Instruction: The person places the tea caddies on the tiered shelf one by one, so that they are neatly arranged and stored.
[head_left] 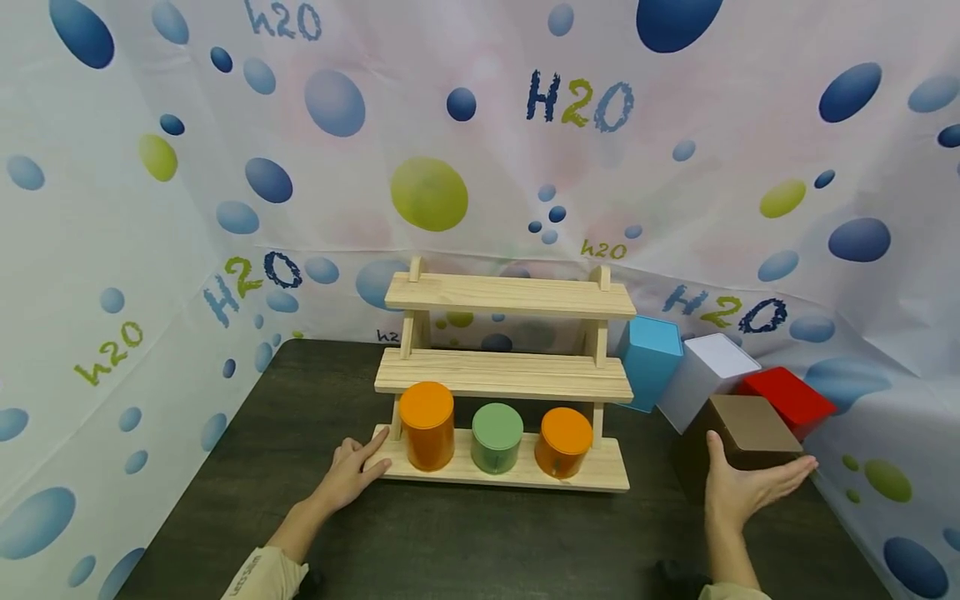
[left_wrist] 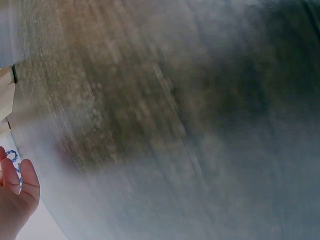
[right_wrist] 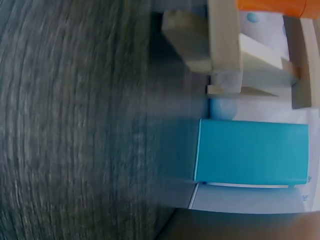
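Note:
A three-tier wooden rack (head_left: 510, 375) stands on the dark table (head_left: 450, 542). Its lowest shelf carries a tall orange tin (head_left: 427, 425), a green tin (head_left: 497, 437) and a short orange tin (head_left: 563, 442). My left hand (head_left: 352, 472) lies open on the table, fingertips touching the left end of the bottom shelf. My right hand (head_left: 738, 487) is open with straight fingers against the near side of a brown box (head_left: 753, 429). The left wrist view shows only blurred table and part of the left hand (left_wrist: 15, 197). The blue box (right_wrist: 252, 151) and rack (right_wrist: 225, 45) appear in the right wrist view.
Right of the rack, a blue box (head_left: 649, 360), a white box (head_left: 707, 379) and a red box (head_left: 787, 400) sit in a row behind the brown one. A bubble-patterned sheet (head_left: 480, 150) walls in the table on three sides.

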